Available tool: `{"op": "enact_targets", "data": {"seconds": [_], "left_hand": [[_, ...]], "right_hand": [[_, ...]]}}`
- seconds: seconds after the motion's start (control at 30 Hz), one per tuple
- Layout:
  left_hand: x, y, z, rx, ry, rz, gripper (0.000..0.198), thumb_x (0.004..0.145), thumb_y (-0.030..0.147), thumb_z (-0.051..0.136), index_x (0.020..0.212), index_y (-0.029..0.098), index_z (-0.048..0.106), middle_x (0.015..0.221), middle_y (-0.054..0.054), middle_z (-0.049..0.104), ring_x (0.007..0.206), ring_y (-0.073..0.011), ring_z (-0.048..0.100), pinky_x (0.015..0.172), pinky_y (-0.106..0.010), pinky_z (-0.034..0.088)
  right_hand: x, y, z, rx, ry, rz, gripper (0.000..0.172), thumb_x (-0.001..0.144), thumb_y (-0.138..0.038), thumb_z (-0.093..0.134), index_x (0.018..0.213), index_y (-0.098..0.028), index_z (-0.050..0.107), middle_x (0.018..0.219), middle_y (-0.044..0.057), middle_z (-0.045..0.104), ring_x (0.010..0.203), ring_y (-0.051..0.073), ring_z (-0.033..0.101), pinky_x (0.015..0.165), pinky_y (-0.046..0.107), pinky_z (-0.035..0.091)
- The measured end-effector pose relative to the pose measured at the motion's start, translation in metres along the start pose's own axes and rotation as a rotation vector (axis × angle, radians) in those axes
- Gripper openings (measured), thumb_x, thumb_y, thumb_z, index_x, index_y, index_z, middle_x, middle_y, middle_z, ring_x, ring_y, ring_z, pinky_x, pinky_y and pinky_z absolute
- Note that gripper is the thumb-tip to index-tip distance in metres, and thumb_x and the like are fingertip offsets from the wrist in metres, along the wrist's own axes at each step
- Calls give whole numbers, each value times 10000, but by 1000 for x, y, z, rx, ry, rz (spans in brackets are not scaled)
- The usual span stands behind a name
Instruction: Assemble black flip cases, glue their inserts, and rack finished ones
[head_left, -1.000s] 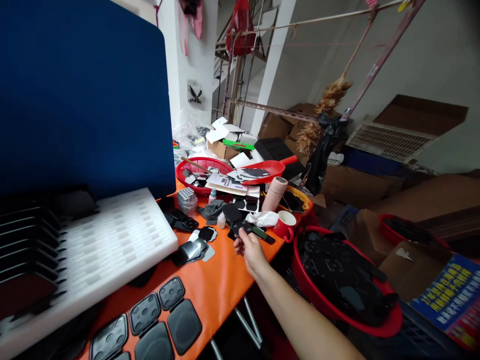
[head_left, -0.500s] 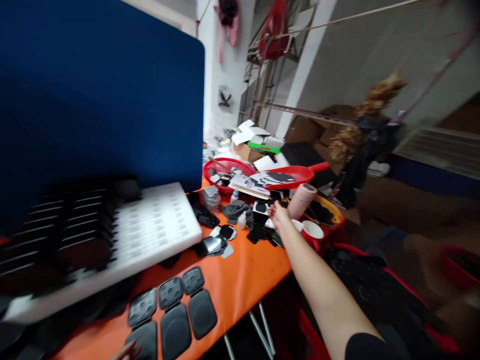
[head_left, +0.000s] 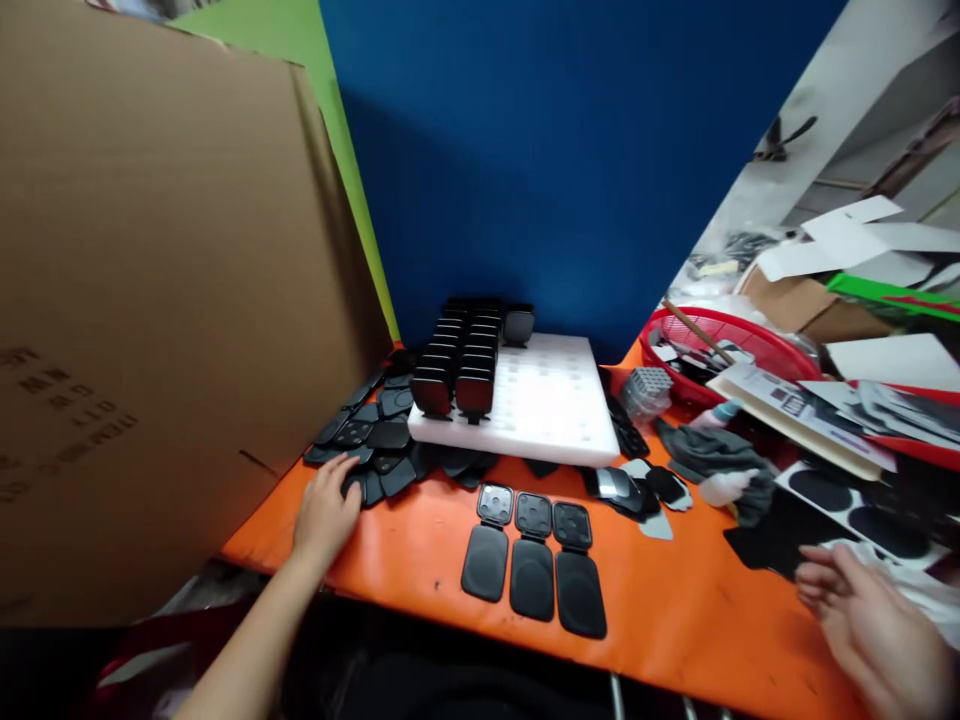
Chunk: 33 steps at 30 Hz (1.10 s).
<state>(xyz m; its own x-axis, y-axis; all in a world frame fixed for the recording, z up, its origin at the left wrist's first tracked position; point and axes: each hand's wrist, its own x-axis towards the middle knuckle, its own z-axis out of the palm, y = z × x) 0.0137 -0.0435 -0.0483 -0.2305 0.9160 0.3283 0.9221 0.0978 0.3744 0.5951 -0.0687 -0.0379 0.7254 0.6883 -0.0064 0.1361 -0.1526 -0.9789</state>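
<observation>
we seem to be picking, left hand (head_left: 328, 512) at the black cases (head_left: 389, 435) by the worktop's (head_left: 675, 620) left edge (whether gripping, we cannot tell), right hand (head_left: 870, 620) loosely parted, seemingly empty; lifting one calls for a pinch.

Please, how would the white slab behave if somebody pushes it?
The white slab looks like foam, so it is probably light for its size. Its thickness suggests it would stay fairly stiff. The black pieces standing on it might wobble.
</observation>
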Motion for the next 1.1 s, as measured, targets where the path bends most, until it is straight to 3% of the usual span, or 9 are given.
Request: {"op": "enact_targets", "data": {"seconds": [0.13,0.3,0.43,0.53,0.6,0.67,0.8,0.93,1.1], "left_hand": [[33,-8,5,39,-21,47,402,800,259,468,1172,187,603,1360,-119,479,1277,-346,375,1021,-488,311],[26,3,-20,23,40,73,365,866,340,395,1092,191,640,1151,-106,645,1087,-294,563,934,-404,398],[-3,39,-55,-232,291,-235,397,832,474,470,1065,191,621,941,-92,691,906,-275,625,781,-356,467],[-24,82,-57,-874,23,-447,425,774,518,545,1048,196,590,914,-51,687,750,-203,650,581,-259,491],[-38,109,-46,-1115,-218,-572,443,734,500,610,1047,189,585,856,-43,691,661,-174,646,488,-216,454],[-50,130,-32,-1227,-362,-593,433,717,489,637,1008,169,609,828,-50,698,668,-180,650,524,-233,476],[-67,150,-15,-1125,-350,-389,367,759,460,608,957,154,650,901,-74,705,837,-226,647,745,-303,501],[-74,153,-11,-967,-303,-227,294,806,426,560,912,169,656,866,-63,701,796,-214,641,706,-279,493],[-71,157,-8,-1146,-394,-350,325,761,433,611,902,143,656,839,-72,707,801,-220,654,731,-296,510]], "right_hand": [[-45,-2,9,10,-26,121,422,626,-620,637,688,-204,605,568,56,553,482,159,492,501,368,401],[-87,-4,19,-216,-109,-4,490,727,-635,517,809,-162,613,659,60,606,626,200,555,655,370,454],[-140,-13,54,-231,-348,22,488,719,-637,534,794,-167,642,700,85,634,705,234,597,705,359,476],[-192,-31,94,-75,-817,50,419,780,-541,551,985,-186,637,912,112,669,884,245,614,788,346,481],[-223,-41,118,58,-1061,73,504,794,-458,589,1234,-225,510,1124,109,618,979,228,593,804,334,481],[-243,-45,133,136,-1246,163,539,820,-414,574,1308,-239,429,1040,87,637,843,199,622,680,302,504],[-258,-39,138,94,-1147,223,297,847,-407,520,1060,-206,570,827,30,616,638,147,585,454,207,429],[-257,-35,131,110,-1128,311,284,843,-422,508,981,-176,536,750,10,591,541,120,575,407,187,396],[-260,-36,127,216,-1155,404,296,847,-437,500,994,-179,499,742,-6,585,493,90,554,429,185,401]]}}
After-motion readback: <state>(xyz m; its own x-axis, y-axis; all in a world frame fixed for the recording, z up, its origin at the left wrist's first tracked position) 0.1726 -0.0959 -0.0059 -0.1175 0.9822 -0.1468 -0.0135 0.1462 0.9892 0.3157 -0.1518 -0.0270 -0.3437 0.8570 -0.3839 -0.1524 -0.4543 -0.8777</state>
